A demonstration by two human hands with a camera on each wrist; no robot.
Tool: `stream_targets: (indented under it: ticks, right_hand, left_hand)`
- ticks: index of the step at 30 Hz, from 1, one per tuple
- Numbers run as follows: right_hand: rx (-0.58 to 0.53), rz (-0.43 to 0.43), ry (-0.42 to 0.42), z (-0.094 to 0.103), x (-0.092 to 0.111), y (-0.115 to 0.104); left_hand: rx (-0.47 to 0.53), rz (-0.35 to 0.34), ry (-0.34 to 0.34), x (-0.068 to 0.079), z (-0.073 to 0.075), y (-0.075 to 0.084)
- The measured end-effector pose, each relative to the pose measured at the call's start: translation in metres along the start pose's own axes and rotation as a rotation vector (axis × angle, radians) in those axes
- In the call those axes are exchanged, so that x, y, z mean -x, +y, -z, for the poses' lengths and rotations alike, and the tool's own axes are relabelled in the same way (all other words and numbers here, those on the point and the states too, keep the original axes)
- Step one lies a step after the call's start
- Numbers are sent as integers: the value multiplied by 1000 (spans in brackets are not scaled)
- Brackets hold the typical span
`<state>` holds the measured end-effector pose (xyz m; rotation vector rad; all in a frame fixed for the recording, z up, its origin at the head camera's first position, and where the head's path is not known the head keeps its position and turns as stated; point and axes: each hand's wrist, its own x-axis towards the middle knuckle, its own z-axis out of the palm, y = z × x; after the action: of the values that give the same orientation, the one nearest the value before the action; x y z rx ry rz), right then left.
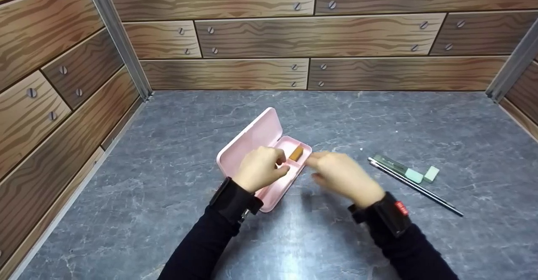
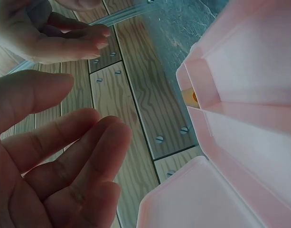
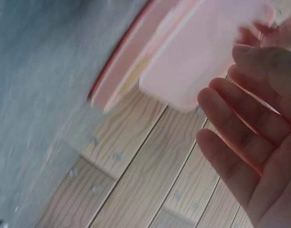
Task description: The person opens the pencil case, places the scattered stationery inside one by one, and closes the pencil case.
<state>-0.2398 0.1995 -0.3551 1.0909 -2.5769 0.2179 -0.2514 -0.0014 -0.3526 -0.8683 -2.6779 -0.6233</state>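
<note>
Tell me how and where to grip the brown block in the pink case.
Best from above, probably, pinching the brown block mid-length across its long sides: it is narrow, and walls in the open pink case surround it, hindering a low sideways approach.

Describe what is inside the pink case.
The case holds a brown block at its far end. In the head view, the left hand covers part of the inside, hiding anything there.

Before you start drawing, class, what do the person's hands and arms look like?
The left hand and right hand are bare. Long black fabric sleeves reach broad black wristbands, the right one bearing a small rectangular red tag.
</note>
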Motion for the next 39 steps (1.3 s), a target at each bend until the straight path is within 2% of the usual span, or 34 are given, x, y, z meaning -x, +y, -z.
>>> stream_targets:
  ticks: [8, 15, 19, 25, 30, 33, 39]
  right_hand:
    - [-95, -235, -82, 23, 25, 52]
    - [-150, -401, -79, 37, 51, 84]
    - [-151, -462, -68, 44, 60, 95]
    - [-177, -453, -77, 52, 60, 95]
    - [-97, -380, -69, 56, 66, 102]
    - [-45, -360, -119, 58, 72, 113]
    - [37, -393, -239, 60, 99, 142]
  left_hand:
    - [-6, -4, 5, 0, 0, 0]
    - [-8, 4, -4, 1, 1, 1]
    - [2, 4, -6, 0, 2, 1]
    - [10, -9, -10, 1, 2, 0]
    - [12, -17, -3, 1, 3, 0]
    - [16, -21, 0, 2, 3, -1]
    - [28, -18, -11, 1, 5, 0]
